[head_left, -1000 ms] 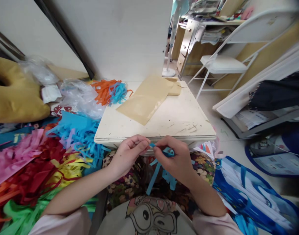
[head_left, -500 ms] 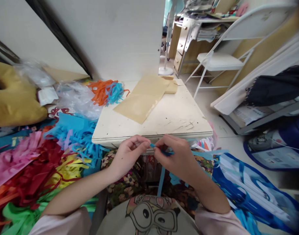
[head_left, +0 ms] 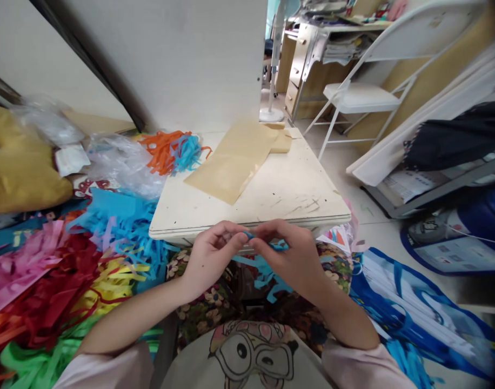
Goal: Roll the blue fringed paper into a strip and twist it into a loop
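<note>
Both hands meet over my lap, just at the near edge of the small white table (head_left: 308, 208). A blue paper tassel (head_left: 249, 236) runs between them, its narrow twisted end pinched in my fingertips. My left hand (head_left: 211, 256) is closed on the tip with thumb and forefinger. My right hand (head_left: 292, 254) grips it close beside, and part of the roll shows under its fingers. Loose cut strips (head_left: 272, 281) of the tassel hang below the right hand over the flowered cloth. The fingers hide part of the twist.
On the table lie a tan paper sheet (head_left: 227, 165) and a bunch of orange and blue strips (head_left: 166, 151). Heaps of coloured fringed paper, such as red (head_left: 69, 275) and blue (head_left: 121, 216), cover the left side. A blue-edged bag (head_left: 417, 308) lies at right.
The hands have drawn slightly closer together on the twist. The tassel's strips have swung, from one long strip hanging down and others out right, to a bunch below the hands.
</note>
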{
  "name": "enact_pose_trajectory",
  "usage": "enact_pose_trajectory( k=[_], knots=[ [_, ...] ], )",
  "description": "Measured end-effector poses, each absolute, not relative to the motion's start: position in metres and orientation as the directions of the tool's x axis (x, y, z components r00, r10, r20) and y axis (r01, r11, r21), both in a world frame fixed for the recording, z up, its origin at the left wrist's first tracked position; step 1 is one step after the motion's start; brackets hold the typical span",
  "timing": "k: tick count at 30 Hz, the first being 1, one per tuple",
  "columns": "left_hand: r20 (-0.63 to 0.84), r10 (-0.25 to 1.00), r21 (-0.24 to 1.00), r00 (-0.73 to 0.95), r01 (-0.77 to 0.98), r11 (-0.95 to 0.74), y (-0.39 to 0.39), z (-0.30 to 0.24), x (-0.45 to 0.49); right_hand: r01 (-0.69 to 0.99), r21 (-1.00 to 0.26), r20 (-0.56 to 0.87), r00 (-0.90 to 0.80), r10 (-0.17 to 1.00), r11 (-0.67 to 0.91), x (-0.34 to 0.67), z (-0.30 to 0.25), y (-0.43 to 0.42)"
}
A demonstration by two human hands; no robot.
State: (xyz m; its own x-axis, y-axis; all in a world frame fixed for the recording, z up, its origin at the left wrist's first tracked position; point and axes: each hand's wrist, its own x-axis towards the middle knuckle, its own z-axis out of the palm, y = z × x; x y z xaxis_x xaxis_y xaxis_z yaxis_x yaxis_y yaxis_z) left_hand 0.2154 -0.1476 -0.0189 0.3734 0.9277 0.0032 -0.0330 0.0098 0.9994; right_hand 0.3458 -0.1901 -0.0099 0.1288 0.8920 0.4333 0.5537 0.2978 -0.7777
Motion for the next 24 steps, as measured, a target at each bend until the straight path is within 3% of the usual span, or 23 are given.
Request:
enact_pose_trajectory(
  k=[4,8,12,17,24],
  knots=[
    [0.073,0.928,0.995,0.366,0.037,-0.092,-0.145,-0.014,0.213,0.428,-0.855,0.400,0.187,0.897,0.291,0.344,-0.015,-0.187],
    [0.106,0.897,0.987,0.429,0.063,-0.147,-0.142,-0.008,0.209,0.409,-0.862,0.415,0.225,0.882,0.301,0.341,-0.018,-0.185],
    [0.052,0.880,0.992,0.473,0.076,-0.099,-0.137,-0.006,0.205,0.342,-0.897,0.371,0.241,0.897,0.280,0.339,-0.020,-0.182],
    [0.001,0.893,1.000,0.451,0.013,-0.008,-0.130,-0.010,0.205,0.100,-0.968,0.241,0.113,0.964,0.230,0.340,-0.021,-0.178],
    [-0.018,0.896,0.990,0.444,0.135,-0.047,-0.126,-0.005,0.211,0.227,-0.963,0.170,0.094,0.981,0.146,0.346,-0.016,-0.173]
  ],
)
